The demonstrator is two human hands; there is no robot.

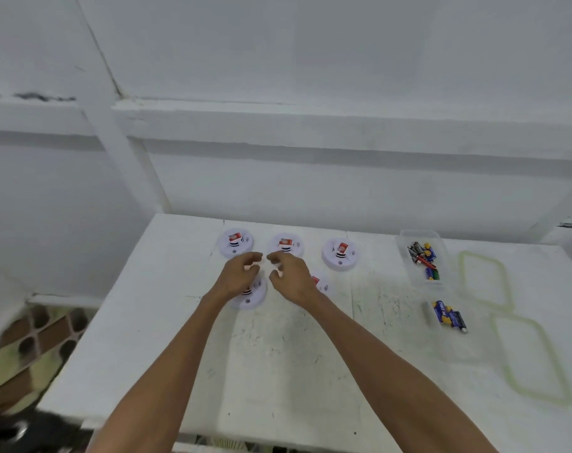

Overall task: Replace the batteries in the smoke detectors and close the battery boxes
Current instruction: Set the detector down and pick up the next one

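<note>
Hovering over round white plastic smoke detectors (331, 256): left hand (242, 276), right hand (291, 279), grip state unclear; may dislodge protruding red batteries (235, 237).

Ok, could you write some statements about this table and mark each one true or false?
1. The back row has three smoke detectors. True.
2. The batteries lie left of the detectors. False: the batteries lie at the right, in a clear box.
3. The left hand and the right hand are above the front detectors. True.
4. The table is black. False: the table is white.
5. Two lids lie near the right edge. True.
</note>
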